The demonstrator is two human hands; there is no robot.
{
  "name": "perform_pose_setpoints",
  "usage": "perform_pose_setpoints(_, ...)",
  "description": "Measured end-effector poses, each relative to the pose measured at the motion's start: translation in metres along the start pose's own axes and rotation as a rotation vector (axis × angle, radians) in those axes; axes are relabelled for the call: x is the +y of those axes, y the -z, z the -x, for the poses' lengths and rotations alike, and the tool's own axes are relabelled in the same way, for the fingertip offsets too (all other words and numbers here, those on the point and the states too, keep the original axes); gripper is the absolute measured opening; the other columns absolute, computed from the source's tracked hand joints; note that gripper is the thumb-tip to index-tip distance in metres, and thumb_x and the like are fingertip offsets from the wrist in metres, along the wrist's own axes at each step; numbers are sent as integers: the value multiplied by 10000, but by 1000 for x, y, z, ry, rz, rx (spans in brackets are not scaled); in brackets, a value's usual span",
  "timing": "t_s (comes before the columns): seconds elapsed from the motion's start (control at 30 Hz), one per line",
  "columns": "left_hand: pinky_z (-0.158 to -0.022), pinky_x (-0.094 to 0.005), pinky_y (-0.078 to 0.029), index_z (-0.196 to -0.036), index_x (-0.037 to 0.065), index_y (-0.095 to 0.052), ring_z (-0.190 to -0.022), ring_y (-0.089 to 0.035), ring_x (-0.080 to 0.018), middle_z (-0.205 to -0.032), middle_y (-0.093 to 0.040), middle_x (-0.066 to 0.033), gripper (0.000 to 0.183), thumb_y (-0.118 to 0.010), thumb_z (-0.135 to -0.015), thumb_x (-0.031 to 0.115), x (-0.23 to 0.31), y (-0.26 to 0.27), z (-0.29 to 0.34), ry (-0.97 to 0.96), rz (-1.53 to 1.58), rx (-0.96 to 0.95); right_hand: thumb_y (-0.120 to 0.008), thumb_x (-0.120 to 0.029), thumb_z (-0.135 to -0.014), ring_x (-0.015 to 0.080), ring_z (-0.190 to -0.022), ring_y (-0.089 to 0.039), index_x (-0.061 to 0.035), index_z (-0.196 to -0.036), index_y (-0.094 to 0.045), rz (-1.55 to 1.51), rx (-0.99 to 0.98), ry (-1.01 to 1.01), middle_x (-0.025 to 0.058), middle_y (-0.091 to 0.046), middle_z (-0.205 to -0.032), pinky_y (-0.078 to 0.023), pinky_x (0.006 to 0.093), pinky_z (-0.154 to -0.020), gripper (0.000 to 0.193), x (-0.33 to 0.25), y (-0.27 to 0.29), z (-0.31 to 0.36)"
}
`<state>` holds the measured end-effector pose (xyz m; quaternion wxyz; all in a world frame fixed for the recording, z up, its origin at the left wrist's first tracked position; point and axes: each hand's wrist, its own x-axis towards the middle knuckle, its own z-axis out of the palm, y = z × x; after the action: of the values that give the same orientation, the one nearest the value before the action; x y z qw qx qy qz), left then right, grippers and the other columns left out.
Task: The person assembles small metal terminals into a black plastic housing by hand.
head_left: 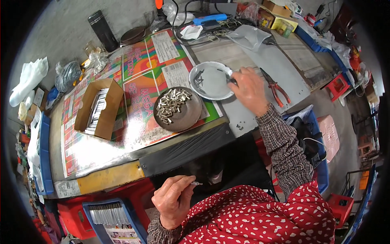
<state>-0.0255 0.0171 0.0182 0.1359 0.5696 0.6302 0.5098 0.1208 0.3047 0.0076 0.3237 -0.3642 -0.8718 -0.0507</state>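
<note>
While a colourful sheet [140, 97] covers our table [56, 150] by a grey wall [61, 28], our left hand [172, 199] pinches a small silvery piece [197, 184] before us; our right hand [248, 90] curls at the white bowl [214, 97], grip unclear.

A grey wall [69, 28] backs the wooden table [58, 134] — partly covered by a colourful printed sheet [136, 110], where light throws a white glare [93, 148]. On the right, a red stool [338, 86] stands on grey floor [325, 106] — another red stool [340, 206] sits nearer.
</note>
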Motion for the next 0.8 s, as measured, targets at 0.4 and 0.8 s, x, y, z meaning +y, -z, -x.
perform_pose_setpoints(0.4,-569,-277,-520,-875,20,-660,-668,-649,-227,-787,-651,-120,192,-704,-699,-43,-7,-2,-1,42,-49,11,-534,-67,-690,316,-724,-532,-16,-664,-524,32,13,120,125,-540,-710,-436,434,-635,58,3,-18,-10)
perform_pose_setpoints(0.8,-584,-290,-520,-869,22,-654,-686,-652,-241,-788,-653,-120,180,-702,-705,-37,-9,-6,2,43,-65,4,-555,-136,-653,335,-737,-520,-5,-672,-485,-122,-122,162,145,-524,-700,-412,449,-644,151,8,-12,-17)
